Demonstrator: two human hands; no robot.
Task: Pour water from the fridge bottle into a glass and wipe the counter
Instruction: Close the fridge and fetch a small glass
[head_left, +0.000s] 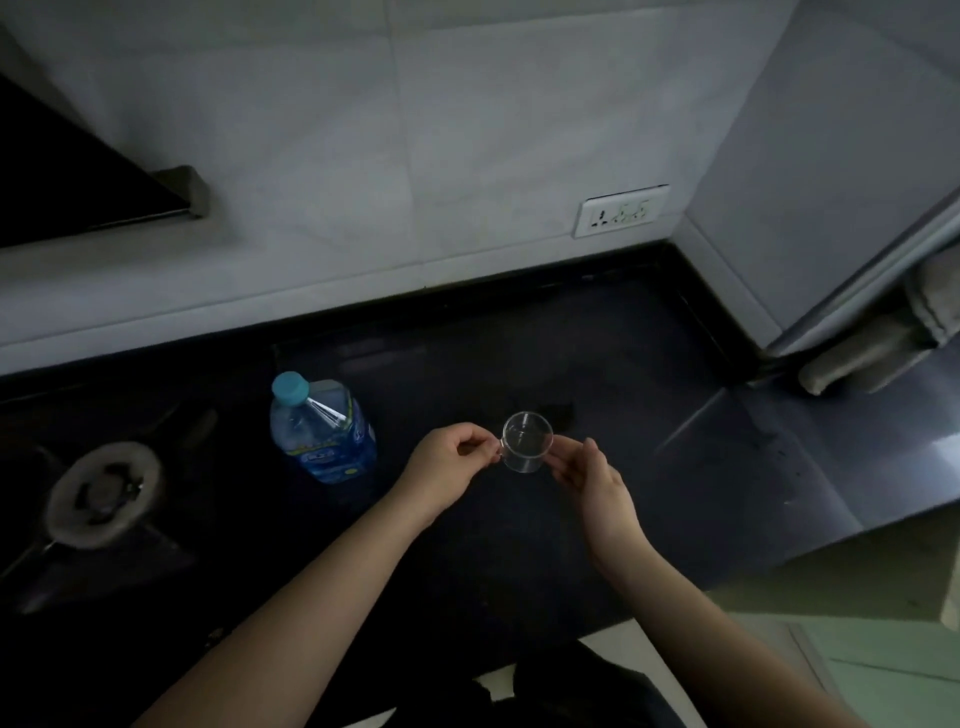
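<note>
A small clear glass (525, 441) with a side handle stands upright over the dark counter (649, 415), between both hands. My left hand (447, 467) pinches the handle on its left side. My right hand (592, 483) touches the glass's right wall with its fingertips. A clear plastic water bottle (322, 431) with a light blue cap and blue label stands capped on the counter, left of my left hand and apart from it. I cannot tell whether the glass holds water.
A gas burner (101, 493) sits at the left on the black hob. A grey fridge (841, 208) with a cloth (930, 296) on its handle stands at the right. A wall socket (621, 210) is on the white tiles behind.
</note>
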